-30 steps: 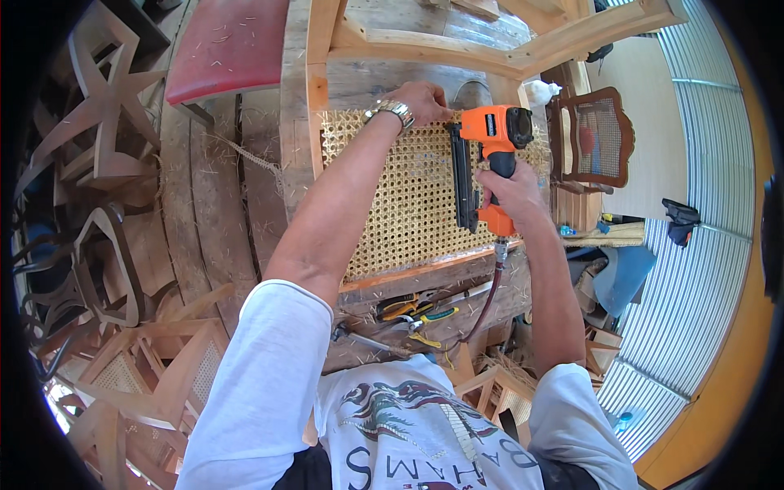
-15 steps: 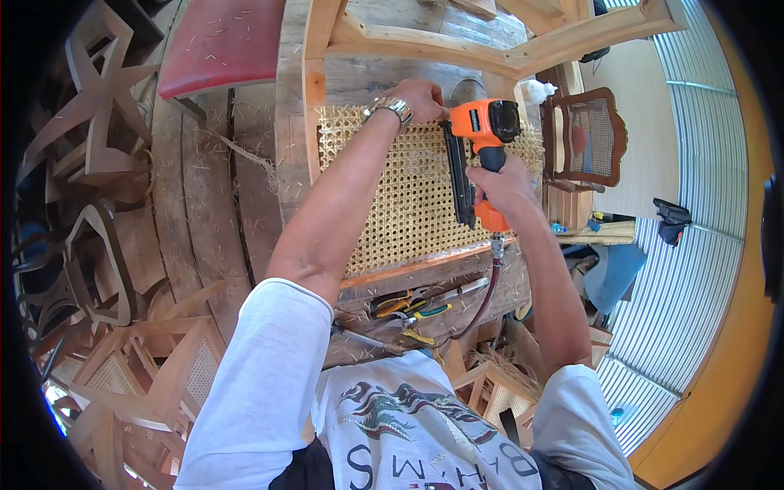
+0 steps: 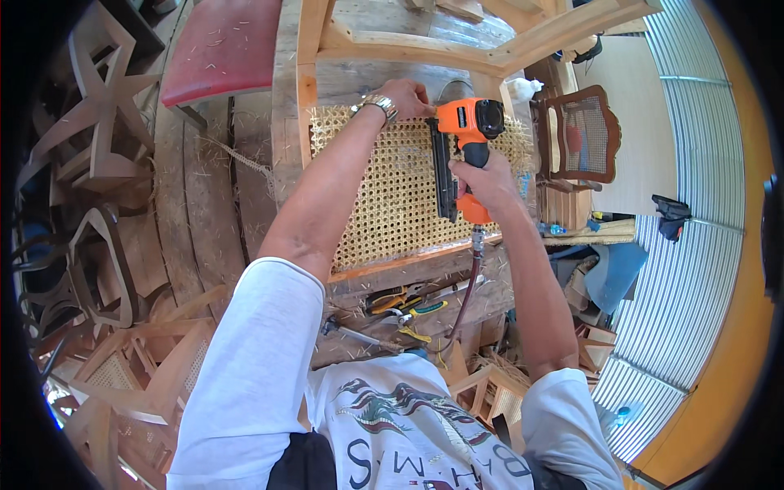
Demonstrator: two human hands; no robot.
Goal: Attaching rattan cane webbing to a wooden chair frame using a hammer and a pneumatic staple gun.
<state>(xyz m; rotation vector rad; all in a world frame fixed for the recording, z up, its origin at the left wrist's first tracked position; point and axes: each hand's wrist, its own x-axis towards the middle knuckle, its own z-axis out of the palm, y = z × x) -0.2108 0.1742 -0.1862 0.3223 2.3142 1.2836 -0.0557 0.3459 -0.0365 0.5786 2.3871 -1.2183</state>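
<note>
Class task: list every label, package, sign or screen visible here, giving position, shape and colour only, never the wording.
Label: small dark rectangular panel on the orange nail gun body, held in the right hand.
Shirt print: dark lettering and a figure on the white T-shirt, bottom centre.
Packages, signs, screens: none seen.

Right hand [image 3: 483, 181]: wrapped round the grip of an orange nail gun [image 3: 462, 147] — nose at the cane webbing [image 3: 392, 196].
Left hand [image 3: 406, 99]: pressing the webbing's top edge, beside the tool.
Bench [image 3: 196, 220]: pliers [image 3: 404, 304] lying near — under the frame.
</note>
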